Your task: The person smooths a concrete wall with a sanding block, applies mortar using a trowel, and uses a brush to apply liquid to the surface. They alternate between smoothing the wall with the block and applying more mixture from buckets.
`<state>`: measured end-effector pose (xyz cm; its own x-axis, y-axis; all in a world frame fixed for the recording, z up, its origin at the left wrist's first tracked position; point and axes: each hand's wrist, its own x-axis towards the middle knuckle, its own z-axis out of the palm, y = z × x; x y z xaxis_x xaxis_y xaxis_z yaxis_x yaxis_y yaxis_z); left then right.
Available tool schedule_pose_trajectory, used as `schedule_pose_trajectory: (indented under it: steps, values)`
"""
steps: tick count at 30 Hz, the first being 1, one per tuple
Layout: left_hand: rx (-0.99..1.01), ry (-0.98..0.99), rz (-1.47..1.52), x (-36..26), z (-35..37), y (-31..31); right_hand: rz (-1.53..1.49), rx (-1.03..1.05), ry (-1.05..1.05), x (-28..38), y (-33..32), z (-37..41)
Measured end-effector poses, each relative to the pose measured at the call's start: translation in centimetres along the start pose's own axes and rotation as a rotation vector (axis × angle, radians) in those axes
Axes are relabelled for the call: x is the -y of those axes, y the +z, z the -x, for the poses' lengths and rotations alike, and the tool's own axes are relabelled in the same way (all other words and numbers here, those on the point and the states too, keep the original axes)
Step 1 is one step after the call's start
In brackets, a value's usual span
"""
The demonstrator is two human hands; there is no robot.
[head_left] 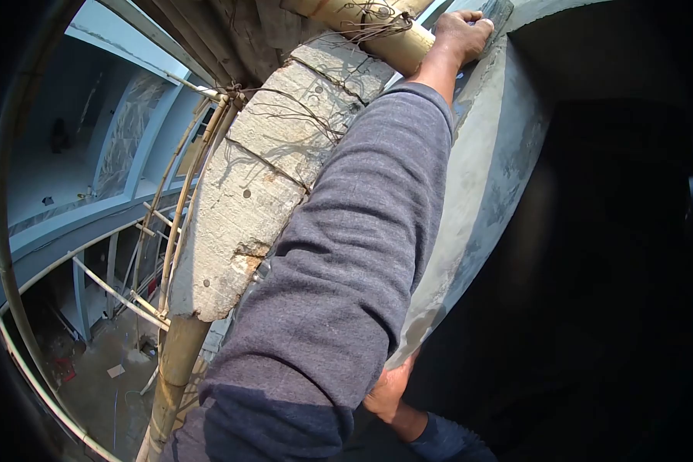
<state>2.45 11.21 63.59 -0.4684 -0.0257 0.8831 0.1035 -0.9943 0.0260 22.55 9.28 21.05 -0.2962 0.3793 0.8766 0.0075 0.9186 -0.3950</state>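
Note:
My left hand (462, 37), at the end of a long grey sleeve, is closed round a worn grey plastering float (498, 14) at the top of the view. The float lies against the upper part of a curved, cement-plastered edge (470, 185). Low in the view, my right hand (391, 389) is at the lower end of this plastered edge. Its fingers are mostly hidden by my left sleeve and the edge, so its grip does not show.
Left of my arm stands a rough concrete slab (266, 146) with protruding wires. Bamboo poles (181, 354) surround it, one thick pole (408, 45) near my left wrist. Far below at left lies a floor (112, 385). Deep shadow fills the right side.

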Motion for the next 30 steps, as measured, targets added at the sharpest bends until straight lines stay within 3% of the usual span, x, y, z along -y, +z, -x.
schedule_pose_trajectory:
  steps: [2,5,6,7,9,11,13,14,17,20,22,23,25,26,28,29,30]
  values:
    - [-0.002,-0.067,-0.271,0.6,0.8,-1.1,-0.039,-0.003,0.035,-0.4,-0.1,0.3]
    - [0.180,-0.163,-0.972,1.6,0.7,-1.0,-0.168,-0.046,0.121,-2.5,-0.6,0.9]
    - [0.184,-0.179,-0.996,1.2,0.9,-0.9,-0.214,-0.055,0.165,-2.5,-0.3,0.9]
    - [0.144,-0.204,-0.927,1.0,1.4,-0.9,-0.260,-0.065,0.209,-2.2,0.0,0.9]
    - [-0.052,-0.216,-0.508,-0.7,1.8,-0.9,-0.157,-0.093,0.034,-1.1,0.6,0.3]
    - [-0.201,-0.090,-0.094,-2.6,2.1,-0.6,-0.089,-0.071,0.009,-0.5,0.4,0.1]
    - [-0.300,0.228,-0.035,-3.5,1.9,0.0,-0.021,-0.057,-0.018,-0.2,-0.1,-0.1]
    - [-0.360,0.253,-0.118,-4.0,2.7,1.1,-0.023,-0.033,0.048,-0.2,-0.2,-0.1]
    - [-0.333,0.272,-0.162,-4.9,3.3,0.7,-0.002,-0.024,0.051,0.3,0.0,-0.1]
    - [-0.245,0.091,-0.170,-3.0,1.5,1.6,0.133,-0.015,-0.012,-0.1,-0.4,0.2]
    - [-0.021,-0.141,-0.146,-0.6,-1.2,-0.2,0.169,-0.024,-0.016,-0.5,-0.5,0.5]
    - [-0.029,-0.147,-0.155,0.1,-1.5,-0.2,0.162,-0.013,-0.010,-0.4,-0.4,0.6]
    - [0.147,-0.251,-0.981,-1.4,-1.1,-0.7,0.156,0.005,0.029,0.3,-0.6,0.5]
    - [0.233,-0.215,-1.163,-1.0,-1.3,-0.8,0.153,0.012,0.045,0.7,-0.6,0.3]
    - [-0.013,-0.242,-0.764,-1.1,0.2,-1.1,0.186,0.038,0.019,1.4,-0.5,-0.1]
    - [-0.223,-0.265,-0.343,-0.8,0.6,-1.0,0.202,0.039,-0.009,1.2,-0.5,-0.1]
    - [-0.250,-0.055,-0.209,0.3,-0.3,-0.3,0.217,0.040,-0.037,1.0,-0.4,0.0]
